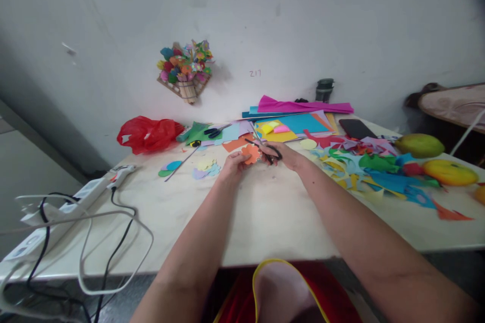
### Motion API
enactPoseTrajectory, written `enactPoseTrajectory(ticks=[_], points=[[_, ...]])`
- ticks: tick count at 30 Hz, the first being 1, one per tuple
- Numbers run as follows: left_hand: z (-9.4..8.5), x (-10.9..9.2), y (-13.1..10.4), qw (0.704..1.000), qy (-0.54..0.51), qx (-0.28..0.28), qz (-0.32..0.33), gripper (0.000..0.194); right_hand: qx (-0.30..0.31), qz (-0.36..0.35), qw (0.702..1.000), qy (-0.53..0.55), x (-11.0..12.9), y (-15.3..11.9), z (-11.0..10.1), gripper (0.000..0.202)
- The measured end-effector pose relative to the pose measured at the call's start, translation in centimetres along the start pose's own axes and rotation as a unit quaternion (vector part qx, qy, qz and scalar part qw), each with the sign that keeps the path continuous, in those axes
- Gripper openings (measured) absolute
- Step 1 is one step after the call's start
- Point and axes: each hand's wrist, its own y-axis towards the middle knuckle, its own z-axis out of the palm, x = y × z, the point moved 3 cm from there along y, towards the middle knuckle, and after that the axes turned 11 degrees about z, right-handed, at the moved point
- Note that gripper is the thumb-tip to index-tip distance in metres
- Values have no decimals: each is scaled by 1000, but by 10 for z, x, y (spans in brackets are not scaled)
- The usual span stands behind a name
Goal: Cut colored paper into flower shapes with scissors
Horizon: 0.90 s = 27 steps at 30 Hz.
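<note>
Several paper discs point(174, 165) lie on the left side of the table point(265, 222). Over the table's middle, the left hand point(235, 162) pinches an orange scalloped cutout point(250, 154); scissors point(279, 152), gripped by the right hand point(287, 155), slant lengthwise, spread blades pointing leftward toward the table's far edge. Scraps point(379, 163) strew the table's right.

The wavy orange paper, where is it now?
In the head view, the wavy orange paper is near the middle, in the left hand, beside the scissors.
</note>
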Motion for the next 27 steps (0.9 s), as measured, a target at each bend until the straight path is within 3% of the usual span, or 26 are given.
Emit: enactPoseTrajectory(ticks=[3, 7, 15, 23, 27], points=[[0, 0, 0, 1000, -5, 14, 4, 18, -27, -3, 999, 24, -1, 1, -1, 21], [3, 1, -2, 998, 12, 57, -2, 19, -93, -18, 992, 89, 3, 1, -4, 33], [6, 4, -5, 996, 30, 73, -32, 18, -76, -19, 989, 123, 6, 0, 0, 36], [4, 5, -4, 995, 47, 80, -43, 22, -126, -45, 986, 96, 7, 3, -7, 36], [1, 7, -1, 995, 57, 73, -44, 21, -191, -44, 981, 6, 1, 12, -19, 37]])
